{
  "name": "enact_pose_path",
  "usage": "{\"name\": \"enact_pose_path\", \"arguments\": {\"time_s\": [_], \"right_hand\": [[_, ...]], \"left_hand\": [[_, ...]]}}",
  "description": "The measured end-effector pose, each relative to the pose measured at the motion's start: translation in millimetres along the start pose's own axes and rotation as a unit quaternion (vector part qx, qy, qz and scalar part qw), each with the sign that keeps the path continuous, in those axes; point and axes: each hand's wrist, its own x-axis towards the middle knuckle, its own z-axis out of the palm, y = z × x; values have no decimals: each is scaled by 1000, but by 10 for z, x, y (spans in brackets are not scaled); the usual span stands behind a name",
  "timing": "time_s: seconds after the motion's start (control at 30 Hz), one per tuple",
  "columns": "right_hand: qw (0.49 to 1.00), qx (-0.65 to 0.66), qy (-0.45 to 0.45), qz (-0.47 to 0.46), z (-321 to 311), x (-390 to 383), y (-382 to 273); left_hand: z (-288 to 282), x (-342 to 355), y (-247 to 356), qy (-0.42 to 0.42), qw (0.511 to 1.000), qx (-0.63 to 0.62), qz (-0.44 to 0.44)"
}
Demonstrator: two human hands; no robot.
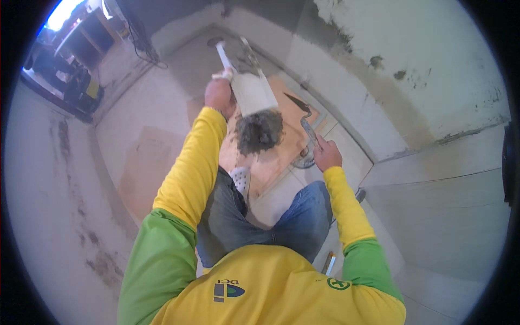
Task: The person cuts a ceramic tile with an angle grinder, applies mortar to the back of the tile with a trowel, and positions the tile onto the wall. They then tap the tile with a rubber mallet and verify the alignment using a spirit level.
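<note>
My left hand, closed, grips a plastering trowel by its white handle. Its long, pale rectangular plate is tilted, and grey mortar is smeared on the far part. Right below the plate's near edge lies a heap of wet grey mortar on a tan board. In my right hand is a pointing trowel, the fingers wrapped round its handle. The dark, narrow blade points away and to the left, apart from the plate and above the board's right side.
Walls with patchy plaster, such as the right wall, close in on both sides. A round metal object sits by the board's right edge. My foot in a perforated white clog rests near the mortar. Cables hang at the far left.
</note>
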Motion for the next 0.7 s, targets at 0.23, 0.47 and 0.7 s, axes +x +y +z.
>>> {"name": "enact_pose_path", "arguments": {"time_s": [0.23, 0.47, 0.7], "right_hand": [[969, -170, -179, -1, 663, 342, -184], [970, -185, -141, -73, 981, 389, -25], [965, -168, -199, -27, 1089, 173, -102]], "left_hand": [[19, -134, 390, 234, 912, -304, -145], [-89, -170, 464, 248, 912, -287, -157], [-111, -159, 446, 250, 917, -262, -166]]}}
